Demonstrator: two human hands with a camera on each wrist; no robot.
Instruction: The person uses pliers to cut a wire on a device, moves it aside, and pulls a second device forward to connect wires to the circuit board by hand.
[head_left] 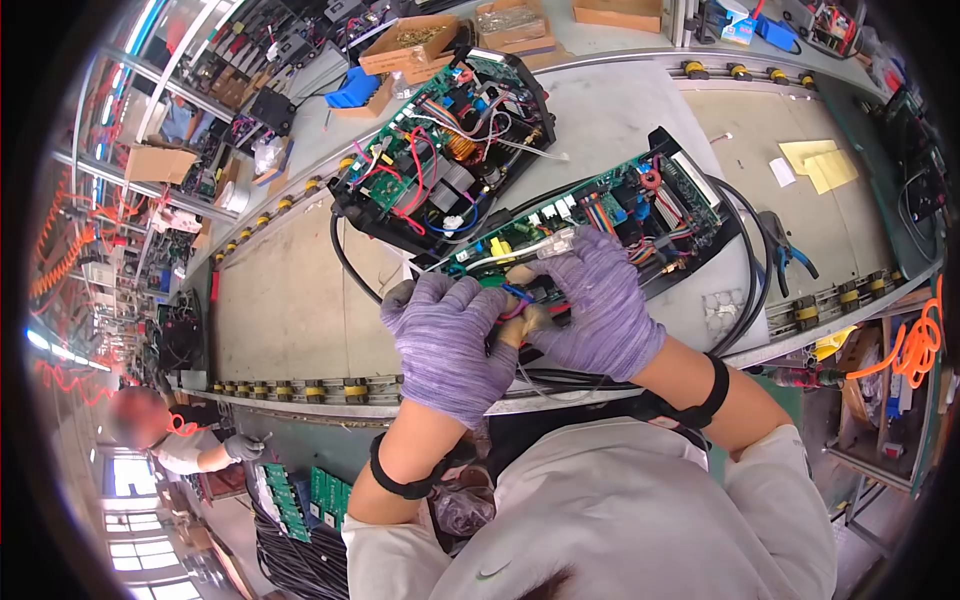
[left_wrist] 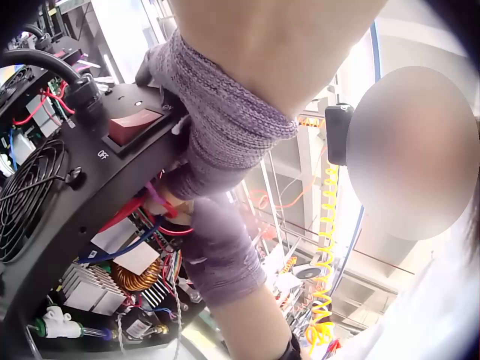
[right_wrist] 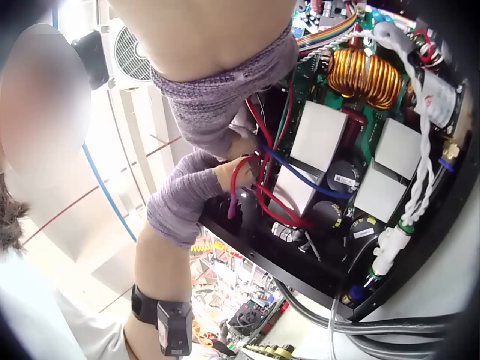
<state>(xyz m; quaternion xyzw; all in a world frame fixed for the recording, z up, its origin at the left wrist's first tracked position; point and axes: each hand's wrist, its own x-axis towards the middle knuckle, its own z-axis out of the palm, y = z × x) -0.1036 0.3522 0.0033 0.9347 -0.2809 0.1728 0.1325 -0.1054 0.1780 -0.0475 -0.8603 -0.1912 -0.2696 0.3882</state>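
An opened black power unit [head_left: 680,205] with a green circuit board lies across the bench, its end toward the person. Both hands wear purple knit gloves with bare fingertips and meet at that end. The left hand [head_left: 450,340] lies over the end panel, where a red rocker switch [left_wrist: 135,126] shows; its thumb and finger pinch a red wire [right_wrist: 234,180]. Right beside them the right hand [head_left: 595,310] pinches the wires between its fingertips, close to a blue wire [right_wrist: 300,176]. Inside the housing are a copper coil [right_wrist: 365,79] and white blocks [right_wrist: 319,135].
A second opened unit [head_left: 440,150] stands behind and to the left. Black cables [head_left: 745,270] loop at the right, beside blue-handled pliers [head_left: 785,250]. Yellow paper [head_left: 825,165] lies farther right. Roller tracks [head_left: 300,390] edge the bench. Another person [head_left: 190,440] is at the left.
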